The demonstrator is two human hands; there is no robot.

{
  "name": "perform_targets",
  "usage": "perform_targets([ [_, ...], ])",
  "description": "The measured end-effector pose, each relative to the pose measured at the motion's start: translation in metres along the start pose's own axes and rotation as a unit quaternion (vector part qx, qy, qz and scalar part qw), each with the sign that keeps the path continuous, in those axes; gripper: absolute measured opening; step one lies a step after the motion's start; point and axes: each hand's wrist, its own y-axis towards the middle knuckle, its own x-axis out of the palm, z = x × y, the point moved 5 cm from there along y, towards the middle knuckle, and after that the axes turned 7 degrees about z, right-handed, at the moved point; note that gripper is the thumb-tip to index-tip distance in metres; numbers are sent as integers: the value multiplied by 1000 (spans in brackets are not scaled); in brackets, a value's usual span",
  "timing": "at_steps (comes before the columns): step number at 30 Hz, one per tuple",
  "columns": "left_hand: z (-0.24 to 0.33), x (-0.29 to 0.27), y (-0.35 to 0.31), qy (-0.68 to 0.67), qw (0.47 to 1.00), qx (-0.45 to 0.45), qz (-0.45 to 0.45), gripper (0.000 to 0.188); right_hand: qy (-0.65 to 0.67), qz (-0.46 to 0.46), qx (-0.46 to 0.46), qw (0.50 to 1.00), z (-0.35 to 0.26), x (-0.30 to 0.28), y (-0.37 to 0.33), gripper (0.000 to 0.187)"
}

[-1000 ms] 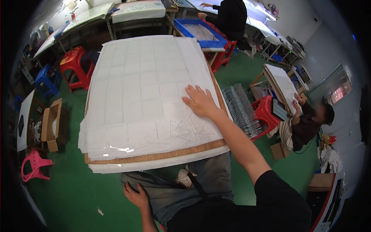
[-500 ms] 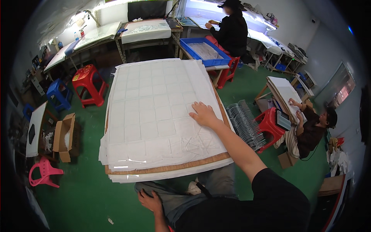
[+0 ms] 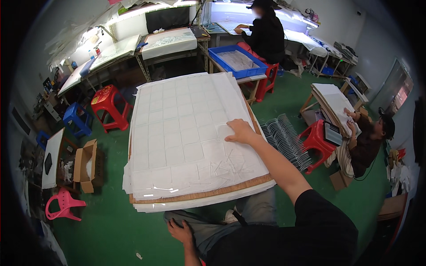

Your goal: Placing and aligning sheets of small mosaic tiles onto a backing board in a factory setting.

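My right hand (image 3: pixel 242 132) reaches over the work board, its thumb and curled fingers at opposite edges of a small clear pane (image 3: pixel 223 131). The pane looks like thin glass; how firmly it is gripped is hard to see. Rows of similar clear rectangular panes (image 3: pixel 173 137) lie edge to edge on a white sheet (image 3: pixel 143 188) covering the board. Thin clear strips (image 3: pixel 226 166) are scattered at the sheet's near right. Down on my knee rests my left hand (image 3: pixel 181 231), fingers apart and holding nothing.
A wire rack (image 3: pixel 286 142) and a red stool (image 3: pixel 317 144) stand right of the board. Beyond it sits a blue crate (image 3: pixel 237 62). Two other people work at tables, far and right. An open cardboard box (image 3: pixel 86 166) and a pink chair (image 3: pixel 65 205) are at left.
My right hand, spread flat on the panes before, has curled its fingers and thumb around one pane. The whole view has shifted slightly. My left hand stays on my knee.
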Motion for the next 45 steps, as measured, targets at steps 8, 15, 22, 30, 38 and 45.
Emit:
perform_targets([
  [8,69,-65,13,-304,944,-98,-83,30,309,-5,126,943,-2,-51,-21,24],
  [15,276,-138,33,-399,892,159,-138,28,486,-34,25,873,-70,-84,-96,14],
  [22,318,-103,42,-407,857,234,-213,18,529,21,-33,848,-96,-93,-125,6],
  [30,312,-95,38,-391,867,261,-166,10,562,-23,-2,827,-89,-74,-118,9],
  [38,291,-94,59,-467,865,90,-161,12,480,121,74,866,-66,-58,-114,10],
  [45,292,-91,61,-499,844,55,-190,15,569,-11,83,818,-68,-39,-118,14],
])
